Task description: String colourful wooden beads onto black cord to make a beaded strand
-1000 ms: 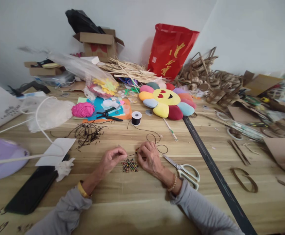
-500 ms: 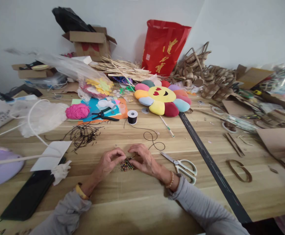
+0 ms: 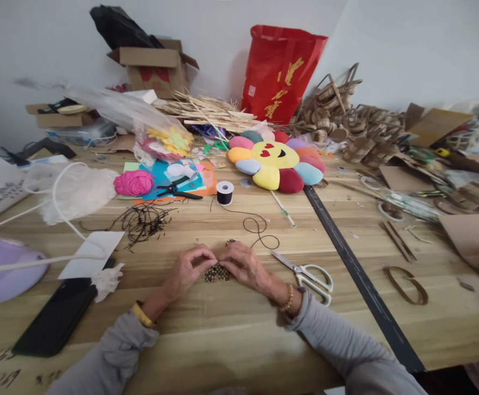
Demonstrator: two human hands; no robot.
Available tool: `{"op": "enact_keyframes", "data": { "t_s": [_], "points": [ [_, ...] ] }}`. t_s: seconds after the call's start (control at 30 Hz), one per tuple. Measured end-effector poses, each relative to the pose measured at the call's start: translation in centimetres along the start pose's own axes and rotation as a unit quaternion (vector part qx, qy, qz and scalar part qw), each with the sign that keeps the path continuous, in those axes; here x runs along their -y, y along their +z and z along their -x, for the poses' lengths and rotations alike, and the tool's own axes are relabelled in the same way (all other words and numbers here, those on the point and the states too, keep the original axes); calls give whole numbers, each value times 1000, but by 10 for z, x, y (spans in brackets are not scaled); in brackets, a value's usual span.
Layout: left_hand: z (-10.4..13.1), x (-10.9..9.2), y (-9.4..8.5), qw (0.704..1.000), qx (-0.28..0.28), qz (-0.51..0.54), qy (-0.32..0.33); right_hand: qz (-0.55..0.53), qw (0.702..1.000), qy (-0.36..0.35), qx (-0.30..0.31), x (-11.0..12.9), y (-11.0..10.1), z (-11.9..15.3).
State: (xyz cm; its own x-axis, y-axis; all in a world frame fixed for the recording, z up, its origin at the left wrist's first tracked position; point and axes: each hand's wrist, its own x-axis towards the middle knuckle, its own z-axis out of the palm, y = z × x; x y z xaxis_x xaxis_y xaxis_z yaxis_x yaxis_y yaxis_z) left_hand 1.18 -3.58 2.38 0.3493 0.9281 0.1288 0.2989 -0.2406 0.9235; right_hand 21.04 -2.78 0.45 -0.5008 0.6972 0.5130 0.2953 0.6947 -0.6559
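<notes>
A small pile of round multicoloured beads point(image 3: 218, 273) lies on the wooden table, right under my fingertips. My left hand point(image 3: 190, 270) is closed in a pinch at the pile's upper left; what sits between thumb and finger is too small to make out. Opposite it, my right hand point(image 3: 244, 266) also pinches, its fingertips meeting the left ones. Thin black cord point(image 3: 259, 231) loops from a white-ended spool point(image 3: 225, 193) and runs behind my right hand. A few coloured beads point(image 3: 230, 242) show just beyond the right knuckles. White-handled scissors point(image 3: 311, 277) lie right of that hand.
Tangled black cord pieces point(image 3: 144, 222), pliers point(image 3: 177, 189) and pink yarn point(image 3: 133, 182) lie to the left. A dark phone-like slab point(image 3: 54, 318) is nearer. Behind are a flower cushion point(image 3: 276, 159) and red bag point(image 3: 282, 77). A black strip point(image 3: 358, 269) crosses the right side.
The view has shifted slightly. My fingertips have come together above the bead pile, having been a little apart. A few beads now show beyond my right hand.
</notes>
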Motion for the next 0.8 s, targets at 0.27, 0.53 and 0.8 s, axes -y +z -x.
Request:
{"op": "enact_keyframes", "data": {
  "t_s": [0.27,0.53,0.8],
  "points": [
    [3,2,4,998,-30,-51,7,-5,1000,19,-8,1,-3,-2],
    [11,-4,28,942,57,-255,209,-2,997,50,-66,-3,-3,1],
    [13,-6,31,900,93,-358,229,1,997,31,-67,-3,-2,0]
  ]
}}
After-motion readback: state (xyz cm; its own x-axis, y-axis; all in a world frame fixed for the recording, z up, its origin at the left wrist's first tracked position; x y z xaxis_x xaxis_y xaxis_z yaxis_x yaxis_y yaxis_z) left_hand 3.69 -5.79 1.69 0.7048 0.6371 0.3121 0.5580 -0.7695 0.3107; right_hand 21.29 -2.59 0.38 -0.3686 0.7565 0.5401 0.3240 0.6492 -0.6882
